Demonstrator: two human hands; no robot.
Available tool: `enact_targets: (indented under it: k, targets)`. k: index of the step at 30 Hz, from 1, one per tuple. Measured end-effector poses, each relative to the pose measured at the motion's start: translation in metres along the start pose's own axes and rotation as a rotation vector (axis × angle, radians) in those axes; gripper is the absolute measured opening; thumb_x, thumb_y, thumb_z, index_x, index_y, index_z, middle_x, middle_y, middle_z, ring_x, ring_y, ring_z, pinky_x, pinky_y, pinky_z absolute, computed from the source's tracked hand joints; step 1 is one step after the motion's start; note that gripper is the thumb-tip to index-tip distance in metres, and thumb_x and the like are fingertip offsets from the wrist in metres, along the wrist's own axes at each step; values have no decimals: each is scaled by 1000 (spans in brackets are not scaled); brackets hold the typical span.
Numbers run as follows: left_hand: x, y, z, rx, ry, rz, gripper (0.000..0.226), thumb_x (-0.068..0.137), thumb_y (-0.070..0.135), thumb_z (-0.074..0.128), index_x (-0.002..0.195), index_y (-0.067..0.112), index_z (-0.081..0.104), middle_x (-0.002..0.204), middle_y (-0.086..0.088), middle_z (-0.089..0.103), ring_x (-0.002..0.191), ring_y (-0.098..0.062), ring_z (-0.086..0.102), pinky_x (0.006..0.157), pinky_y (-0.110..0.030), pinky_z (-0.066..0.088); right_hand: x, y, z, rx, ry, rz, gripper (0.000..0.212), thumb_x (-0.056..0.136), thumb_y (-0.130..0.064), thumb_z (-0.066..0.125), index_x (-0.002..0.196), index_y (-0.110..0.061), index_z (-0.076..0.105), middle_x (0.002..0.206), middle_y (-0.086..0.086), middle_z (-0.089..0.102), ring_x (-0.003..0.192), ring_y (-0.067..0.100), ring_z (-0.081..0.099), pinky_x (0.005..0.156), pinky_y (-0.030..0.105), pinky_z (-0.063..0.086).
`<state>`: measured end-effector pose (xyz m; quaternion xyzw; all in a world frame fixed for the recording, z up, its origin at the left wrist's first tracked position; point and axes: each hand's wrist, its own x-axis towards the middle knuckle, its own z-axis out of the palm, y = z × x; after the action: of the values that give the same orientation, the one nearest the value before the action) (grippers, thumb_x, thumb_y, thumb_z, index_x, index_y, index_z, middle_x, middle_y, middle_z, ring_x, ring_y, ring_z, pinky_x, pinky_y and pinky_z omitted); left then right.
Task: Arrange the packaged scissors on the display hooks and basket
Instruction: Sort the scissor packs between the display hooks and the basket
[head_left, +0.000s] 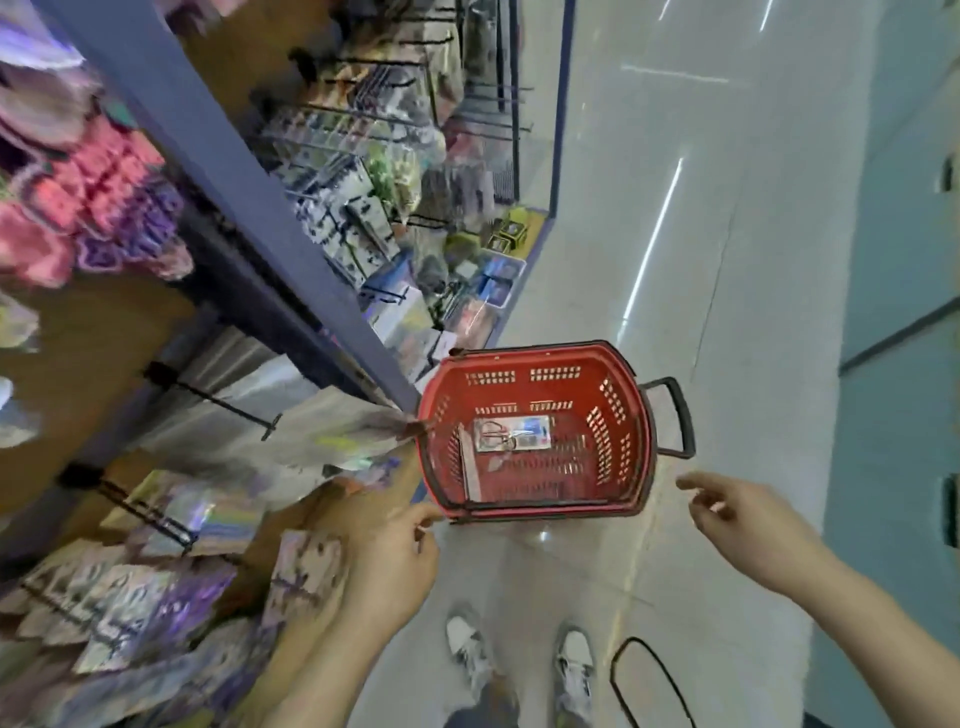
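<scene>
A red plastic basket (618, 415) with black handles stands on the pale floor beside the shelving. Inside it lies a packaged pair of scissors (511, 434) with red handles on a clear-fronted card, and another flat pack (467, 462) leans on edge at the basket's left. My left hand (395, 561) hovers just short of the basket's near left corner, fingers loosely curled and holding nothing. My right hand (748, 525) is off to the basket's right near its side handle (675, 415), fingers spread and relaxed, empty.
Display hooks (213, 400) with hanging packets fill the shelving on the left, and more hooked goods (358, 208) run down the aisle. My shoes (519, 660) stand just behind the basket. A black loop (649, 680) lies on the floor at lower right.
</scene>
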<state>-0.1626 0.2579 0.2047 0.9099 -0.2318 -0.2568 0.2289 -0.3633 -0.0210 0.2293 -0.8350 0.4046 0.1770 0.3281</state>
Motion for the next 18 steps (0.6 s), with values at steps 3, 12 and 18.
enact_targets:
  k: [3,12,18]
  targets:
    - [52,-5,34,-31,-53,-94,32,86,-2,58,108,17,72,99,5,66,88,-12,59,72,-18,36,52,9,9,65,-19,63,26,96,-16,57,119,-22,68,94,-3,67,92,20,68,79,30,46]
    - [270,-79,194,0,-186,-295,43,86,7,59,128,17,62,129,-5,60,120,-24,55,98,-28,41,298,36,134,327,-70,195,31,94,-11,62,126,-12,63,115,5,67,90,15,59,78,21,42]
    - [392,-172,340,215,-243,-392,54,86,13,56,139,20,50,138,-14,48,127,-32,48,106,-33,37,504,90,315,406,-201,241,66,78,-36,73,136,-13,53,125,17,65,84,20,62,71,24,50]
